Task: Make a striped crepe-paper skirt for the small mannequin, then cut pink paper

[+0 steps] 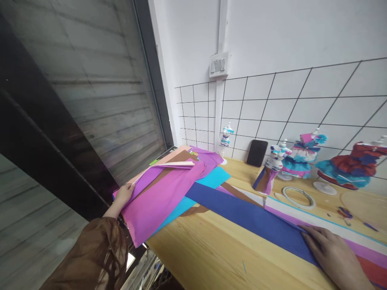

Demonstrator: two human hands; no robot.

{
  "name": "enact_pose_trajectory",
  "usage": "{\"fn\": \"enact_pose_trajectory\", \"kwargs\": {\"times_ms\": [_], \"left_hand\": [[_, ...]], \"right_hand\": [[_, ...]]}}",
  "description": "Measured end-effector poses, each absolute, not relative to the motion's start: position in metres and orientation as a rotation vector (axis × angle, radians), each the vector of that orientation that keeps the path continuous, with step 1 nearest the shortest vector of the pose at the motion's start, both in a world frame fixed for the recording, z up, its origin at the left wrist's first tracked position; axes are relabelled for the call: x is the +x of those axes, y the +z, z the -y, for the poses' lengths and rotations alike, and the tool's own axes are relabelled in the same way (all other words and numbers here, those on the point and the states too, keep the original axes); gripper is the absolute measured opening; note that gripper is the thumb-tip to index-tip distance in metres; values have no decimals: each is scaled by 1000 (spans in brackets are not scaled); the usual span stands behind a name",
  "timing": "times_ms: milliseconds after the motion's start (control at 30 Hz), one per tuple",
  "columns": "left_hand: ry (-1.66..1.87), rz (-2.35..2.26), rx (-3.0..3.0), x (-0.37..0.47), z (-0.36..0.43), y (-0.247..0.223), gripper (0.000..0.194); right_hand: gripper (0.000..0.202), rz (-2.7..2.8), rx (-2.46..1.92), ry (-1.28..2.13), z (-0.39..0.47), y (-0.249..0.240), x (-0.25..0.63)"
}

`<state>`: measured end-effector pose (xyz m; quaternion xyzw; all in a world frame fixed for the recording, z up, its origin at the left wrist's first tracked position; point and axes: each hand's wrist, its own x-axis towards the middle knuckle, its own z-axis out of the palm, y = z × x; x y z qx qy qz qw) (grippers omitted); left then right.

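Note:
My left hand (123, 196) is closed on the left edge of a pile of coloured crepe paper, where a purple sheet (148, 179) and a pale folded edge meet. Beside it a wide magenta sheet (163, 197) hangs over the table corner, above a turquoise sheet (173, 215). A long dark blue paper strip (242, 211) runs from the pile towards the right. At its far edge my right hand (331, 249) has its fingers bent and close together, seemingly pinching the strip. Under that hand lie white, lilac and red strips (370, 268).
Small dress forms in paper outfits stand along the wall, among them a red and blue one (347, 165) and one with a brown skirt (273, 169). A black phone (256, 153) leans by the wall grid. A tape roll (298, 197) and small scissors (344, 213) lie at right.

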<state>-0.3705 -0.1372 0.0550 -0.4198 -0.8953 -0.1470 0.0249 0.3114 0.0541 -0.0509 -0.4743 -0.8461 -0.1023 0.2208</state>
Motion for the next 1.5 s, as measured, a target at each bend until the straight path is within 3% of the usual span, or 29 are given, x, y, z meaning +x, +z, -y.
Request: {"fn": "enact_pose_trajectory", "kwargs": {"times_ms": [333,600,800,1233,1500], "left_hand": [[-474,2437,-1637,-312,131,58,20],[-403,2075,-1898,-206,136,35,41],[-476,2258,-1798,-188,125,27,23],[-796,2471,-1625,-224,114,122,30],[-996,2324,-1653,-170,131,165,29]], "right_hand": [[48,2323,-1290,-312,-55,-50,311],[46,2315,-1320,-257,-53,-48,309],[47,2320,-1314,-247,-51,-45,308],[43,2307,-1294,-272,-52,-44,307],[43,2304,-1298,-277,-52,-45,308]]}}
